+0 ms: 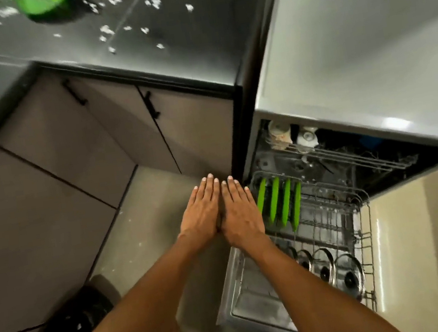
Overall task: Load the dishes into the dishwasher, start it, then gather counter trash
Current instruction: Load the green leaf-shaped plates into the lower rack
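Loading looks done: green plates [278, 202] and lids [334, 268] fill the pulled-out rack [333, 222] at lower right. Left hand [201, 216] and right hand [240, 211] hover flat, empty. Door (open) and scraps [131, 16] at upper centre remain.

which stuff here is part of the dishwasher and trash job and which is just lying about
Part of the job:
green plates upright in the lower rack
glass lids in the same rack
cups in the upper rack
white scraps strewn on the counter

Just lying about:
black bin on the floor
cabinet handles
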Available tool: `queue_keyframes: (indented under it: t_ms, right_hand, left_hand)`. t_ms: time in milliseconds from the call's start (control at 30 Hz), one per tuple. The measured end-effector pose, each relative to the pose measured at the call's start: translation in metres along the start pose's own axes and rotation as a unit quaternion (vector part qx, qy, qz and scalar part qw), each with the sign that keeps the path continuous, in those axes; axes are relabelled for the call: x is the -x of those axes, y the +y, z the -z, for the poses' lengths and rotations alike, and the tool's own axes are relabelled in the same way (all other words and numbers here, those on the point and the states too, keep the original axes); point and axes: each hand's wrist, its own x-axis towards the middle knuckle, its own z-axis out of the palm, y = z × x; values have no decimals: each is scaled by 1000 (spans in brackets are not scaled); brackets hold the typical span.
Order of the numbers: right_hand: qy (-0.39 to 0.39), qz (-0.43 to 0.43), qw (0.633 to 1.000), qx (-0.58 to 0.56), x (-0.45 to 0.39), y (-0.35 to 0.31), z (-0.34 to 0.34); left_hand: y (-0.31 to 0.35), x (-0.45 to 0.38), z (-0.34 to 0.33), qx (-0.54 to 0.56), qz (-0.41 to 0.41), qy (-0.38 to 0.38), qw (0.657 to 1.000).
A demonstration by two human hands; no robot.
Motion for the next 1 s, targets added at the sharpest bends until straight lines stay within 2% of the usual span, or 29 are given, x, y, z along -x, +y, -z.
queue_keyframes:
  t_ms: [267, 533, 867, 1000]
  right_hand:
    - [67, 64, 996, 0, -3, -156, 59]
    - [109, 126, 985, 30, -40, -289, 102]
    - [121, 175, 976, 48, -132, -375, 130]
    - [126, 179, 975, 35, -188, -395, 137]
  left_hand:
    - [-134, 81, 83, 8, -7, 96, 995]
    - [-263, 117, 188, -2, 57, 140, 989]
    - [-366, 114, 232, 32, 108, 194, 974]
    - [-415, 95, 238, 16, 135, 183, 974]
